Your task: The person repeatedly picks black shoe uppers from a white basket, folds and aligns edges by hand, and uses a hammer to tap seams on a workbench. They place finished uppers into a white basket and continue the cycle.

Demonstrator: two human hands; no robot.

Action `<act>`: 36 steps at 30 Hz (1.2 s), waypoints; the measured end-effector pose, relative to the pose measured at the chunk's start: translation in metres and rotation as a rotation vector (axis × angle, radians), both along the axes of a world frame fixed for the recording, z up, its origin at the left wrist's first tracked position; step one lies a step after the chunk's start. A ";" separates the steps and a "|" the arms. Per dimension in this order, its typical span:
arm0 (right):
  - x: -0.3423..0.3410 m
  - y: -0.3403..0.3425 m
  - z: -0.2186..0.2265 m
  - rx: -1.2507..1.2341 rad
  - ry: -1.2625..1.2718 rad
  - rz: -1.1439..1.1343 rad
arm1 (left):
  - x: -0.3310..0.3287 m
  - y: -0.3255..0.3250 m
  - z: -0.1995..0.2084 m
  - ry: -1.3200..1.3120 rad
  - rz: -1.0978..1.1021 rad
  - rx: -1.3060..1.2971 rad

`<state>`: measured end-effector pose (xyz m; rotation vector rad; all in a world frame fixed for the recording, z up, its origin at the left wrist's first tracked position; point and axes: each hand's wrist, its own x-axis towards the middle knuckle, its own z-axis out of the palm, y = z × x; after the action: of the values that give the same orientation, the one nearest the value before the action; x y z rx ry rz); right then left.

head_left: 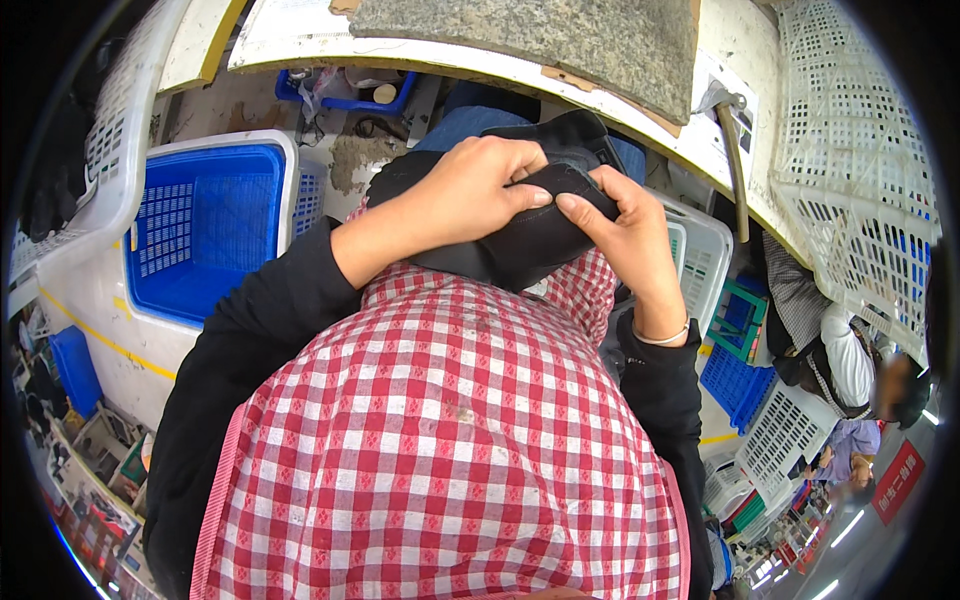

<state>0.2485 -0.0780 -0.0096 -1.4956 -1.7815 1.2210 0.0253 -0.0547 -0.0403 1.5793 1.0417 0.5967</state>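
Note:
Over my lap, both hands hold a black, smooth, leather-like piece with a visible edge seam; its exact kind is not clear. My left hand is closed on its upper edge, thumb and fingers pinching it. From the other side my right hand grips the same edge, its thumb tip close to the left thumb. The piece is folded over between them, and its lower part rests against my red-and-white checked apron. More black material lies just beyond the hands, partly hidden by them.
A worktable with a grey slab spans the far side. A hammer lies at its right edge, beside a white perforated crate. To the left stands a blue basket. Other people are at the far right.

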 end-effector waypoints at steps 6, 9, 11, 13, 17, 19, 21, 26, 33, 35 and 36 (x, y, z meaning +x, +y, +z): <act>0.017 -0.005 -0.001 -0.116 0.157 -0.032 | -0.017 -0.002 -0.002 -0.056 -0.057 -0.127; 0.026 -0.004 -0.006 -0.156 0.189 -0.041 | -0.016 -0.007 -0.005 -0.115 -0.019 -0.172; 0.028 -0.003 -0.010 -0.169 0.190 -0.049 | -0.015 -0.008 -0.006 -0.130 -0.005 -0.182; 0.028 -0.002 -0.012 -0.176 0.195 -0.049 | -0.015 -0.009 -0.006 -0.141 0.008 -0.171; 0.021 -0.003 -0.011 -0.143 0.140 -0.056 | -0.024 -0.011 -0.003 0.018 -0.001 -0.057; 0.016 -0.004 -0.008 -0.174 0.048 -0.126 | -0.030 -0.009 0.000 0.136 -0.014 0.022; 0.010 -0.006 -0.005 -0.011 -0.035 -0.041 | -0.034 -0.001 0.003 0.109 -0.090 0.005; 0.002 -0.004 -0.002 0.090 -0.177 0.027 | -0.018 0.030 0.011 -0.111 -0.253 -0.105; 0.002 -0.004 0.000 0.096 -0.182 -0.003 | 0.009 0.069 0.023 -0.114 -0.453 -0.265; 0.002 -0.005 0.000 0.114 -0.151 0.007 | 0.011 0.077 0.024 -0.089 -0.474 -0.327; 0.002 -0.005 -0.001 0.138 -0.132 0.014 | 0.012 0.079 0.025 -0.063 -0.477 -0.387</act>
<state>0.2505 -0.0834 -0.0103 -1.5173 -1.9228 1.0039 0.0371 0.0248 -0.0152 1.3832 0.6483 0.1073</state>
